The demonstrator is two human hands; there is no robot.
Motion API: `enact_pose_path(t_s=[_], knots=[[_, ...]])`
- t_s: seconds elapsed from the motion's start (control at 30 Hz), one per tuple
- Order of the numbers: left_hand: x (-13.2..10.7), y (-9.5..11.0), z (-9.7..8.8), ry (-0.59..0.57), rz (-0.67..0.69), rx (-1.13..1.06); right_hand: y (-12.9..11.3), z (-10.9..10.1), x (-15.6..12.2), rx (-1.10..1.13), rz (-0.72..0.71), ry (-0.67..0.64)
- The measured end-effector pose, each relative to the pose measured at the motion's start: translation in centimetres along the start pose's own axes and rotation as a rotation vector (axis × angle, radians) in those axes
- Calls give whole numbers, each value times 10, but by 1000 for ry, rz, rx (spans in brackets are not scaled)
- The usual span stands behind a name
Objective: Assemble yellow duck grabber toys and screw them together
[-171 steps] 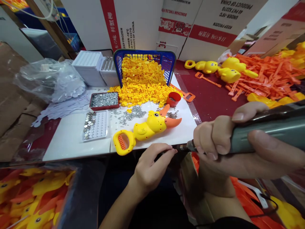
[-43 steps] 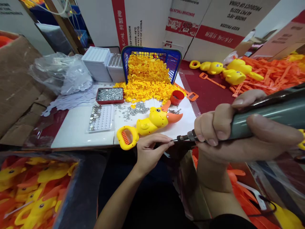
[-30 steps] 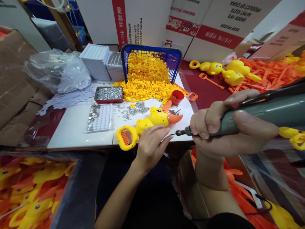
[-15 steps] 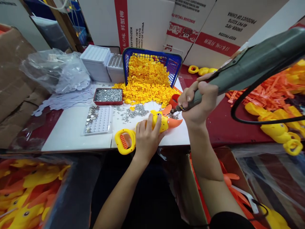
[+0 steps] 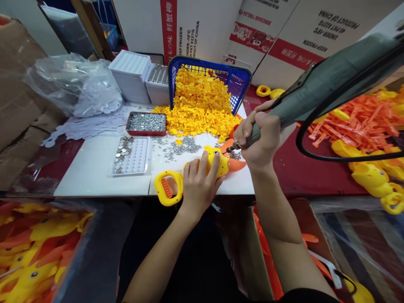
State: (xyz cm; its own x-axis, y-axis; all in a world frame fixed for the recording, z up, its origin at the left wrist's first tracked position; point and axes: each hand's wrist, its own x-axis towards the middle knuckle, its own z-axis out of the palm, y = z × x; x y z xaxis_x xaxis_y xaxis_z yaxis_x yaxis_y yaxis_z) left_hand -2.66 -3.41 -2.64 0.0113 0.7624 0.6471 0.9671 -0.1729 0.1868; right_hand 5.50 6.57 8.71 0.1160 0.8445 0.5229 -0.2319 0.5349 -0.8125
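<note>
One yellow duck toy lies on a white tabletop, gripped beneath a half-spread left hand; right hand wrapped around green electric screwdriver, bit near orange beak

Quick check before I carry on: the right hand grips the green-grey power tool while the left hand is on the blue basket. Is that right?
Not quite: the left hand is on the yellow toy, as the head view shows. The right hand does grip the green-grey power tool.
</note>
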Motion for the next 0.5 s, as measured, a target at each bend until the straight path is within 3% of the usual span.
enact_pose_path(t_s=[0.23, 0.5], knots=[[-2, -1, 1, 19, 13, -66, 2, 0, 0, 15, 32, -24], [15, 6, -9, 6, -141, -242, -20, -5, -3, 87, -10, 183]])
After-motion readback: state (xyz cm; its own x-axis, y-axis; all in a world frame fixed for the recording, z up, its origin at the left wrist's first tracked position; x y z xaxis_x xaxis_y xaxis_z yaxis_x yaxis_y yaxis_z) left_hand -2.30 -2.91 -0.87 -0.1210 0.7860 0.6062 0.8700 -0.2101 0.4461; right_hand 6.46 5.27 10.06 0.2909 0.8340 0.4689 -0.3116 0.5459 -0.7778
